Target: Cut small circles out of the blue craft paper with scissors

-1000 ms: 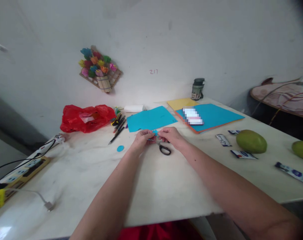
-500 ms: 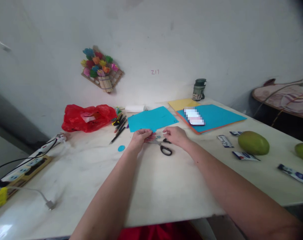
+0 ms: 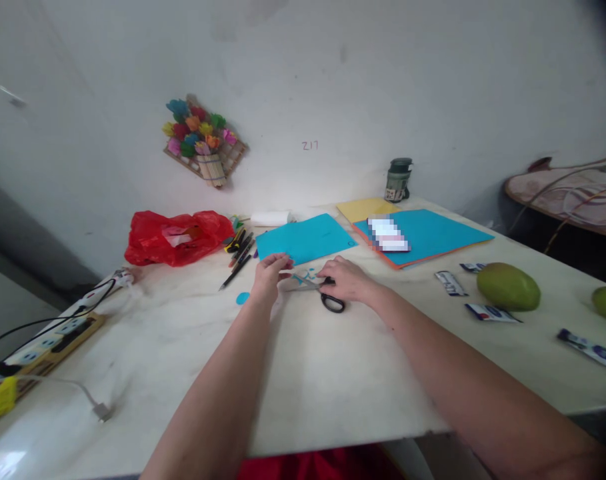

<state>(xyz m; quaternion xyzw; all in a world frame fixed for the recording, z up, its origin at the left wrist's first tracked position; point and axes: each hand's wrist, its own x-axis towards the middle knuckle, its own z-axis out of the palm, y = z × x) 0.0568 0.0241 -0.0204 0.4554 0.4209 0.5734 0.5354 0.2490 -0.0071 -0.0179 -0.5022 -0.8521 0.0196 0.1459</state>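
My left hand (image 3: 273,275) is closed in a pinch at the near edge of a blue paper sheet (image 3: 307,239). A small piece of blue paper seems to be between its fingertips, mostly hidden. My right hand (image 3: 347,279) has its fingers curled on the upper handle loop of the scissors (image 3: 333,304), partly covering it. The scissors lie on the table, blades pointing left toward my left hand. Small blue paper scraps (image 3: 310,273) are scattered between the hands. A cut blue paper disc (image 3: 243,298) rests left of my left wrist.
Pens (image 3: 235,272) and a red plastic bag (image 3: 177,237) lie to the left, with a power strip (image 3: 53,340) beyond. Coloured sheets (image 3: 443,230) carry a phone (image 3: 389,235) on the right. Mangoes (image 3: 507,287), sachets (image 3: 493,313) and a bottle (image 3: 399,180) also stand or lie there.
My left hand has shifted left, away from the scissors' tips. My right hand has moved left and down onto the scissors' handle. Blue scraps now show between the hands.
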